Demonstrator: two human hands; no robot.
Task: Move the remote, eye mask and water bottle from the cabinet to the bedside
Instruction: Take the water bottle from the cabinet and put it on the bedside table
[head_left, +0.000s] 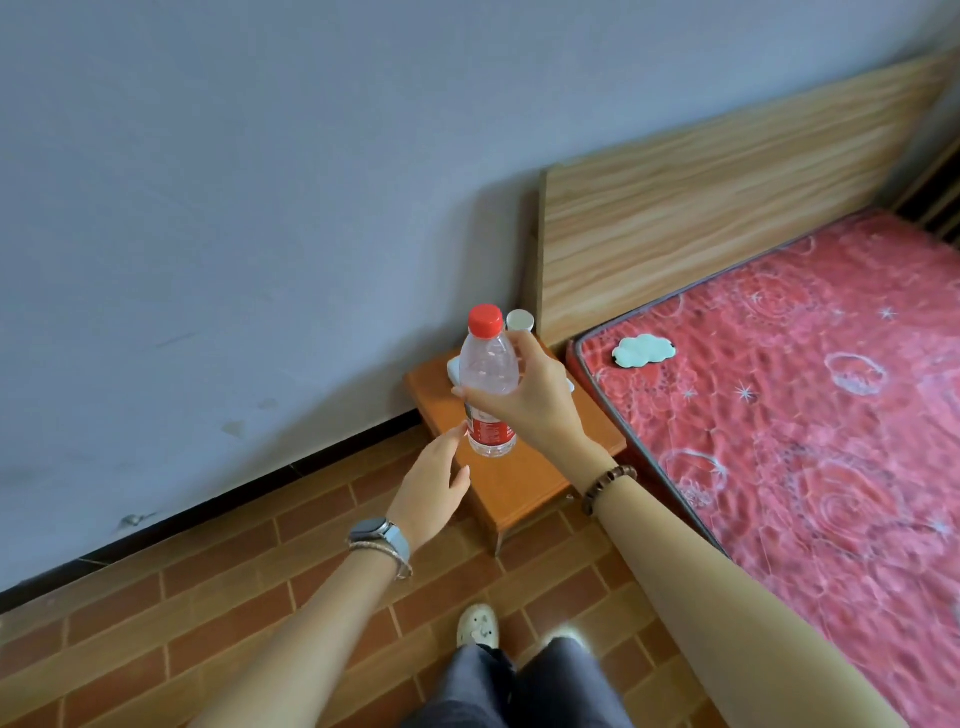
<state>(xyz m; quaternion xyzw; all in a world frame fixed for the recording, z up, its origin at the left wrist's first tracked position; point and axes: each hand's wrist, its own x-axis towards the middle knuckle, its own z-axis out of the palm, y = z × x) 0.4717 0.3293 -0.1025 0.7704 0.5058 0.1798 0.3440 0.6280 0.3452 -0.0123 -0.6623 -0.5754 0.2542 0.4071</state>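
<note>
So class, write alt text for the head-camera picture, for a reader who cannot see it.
A person's right hand grips a clear, red-capped water bottle upright over a small orange bedside table, with the left hand open beside the bottle's base. To the right, a pale cloud-shaped eye mask lies on the red patterned mattress near the wooden headboard.

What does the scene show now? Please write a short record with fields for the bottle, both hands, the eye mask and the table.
water bottle: clear, red cap, upright over the bedside table
right hand: grips the bottle's middle
left hand: open, fingertips near the bottle's base
eye mask: lies on the red mattress, near the headboard
bedside table: orange wood; white object partly hidden behind the bottle
</note>
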